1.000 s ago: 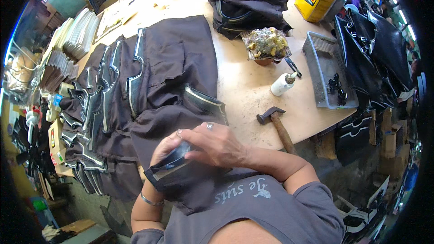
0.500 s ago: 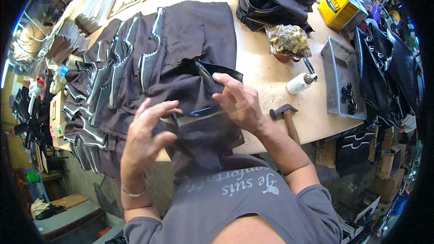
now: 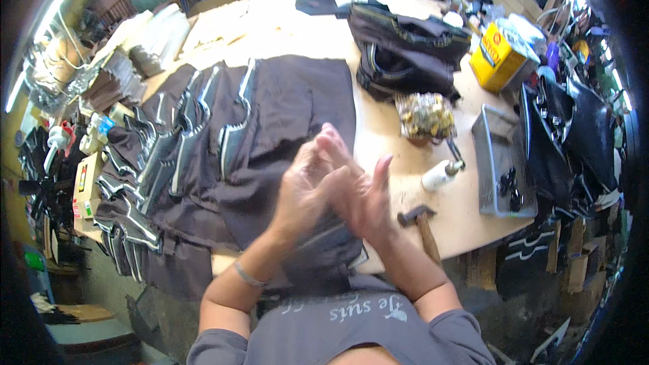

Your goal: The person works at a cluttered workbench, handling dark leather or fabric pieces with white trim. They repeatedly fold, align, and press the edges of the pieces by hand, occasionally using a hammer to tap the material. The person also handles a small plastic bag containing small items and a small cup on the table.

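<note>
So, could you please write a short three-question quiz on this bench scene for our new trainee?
1. True or false: the hammer lies nearer the right hand than the left hand.
2. What is the main colour of the labelled side of the tin? a) blue b) yellow c) pink
3. Fill the gap: the two hands are close together over dark ____ spread on the table.

Key:
1. True.
2. b) yellow.
3. Cloth.
</note>
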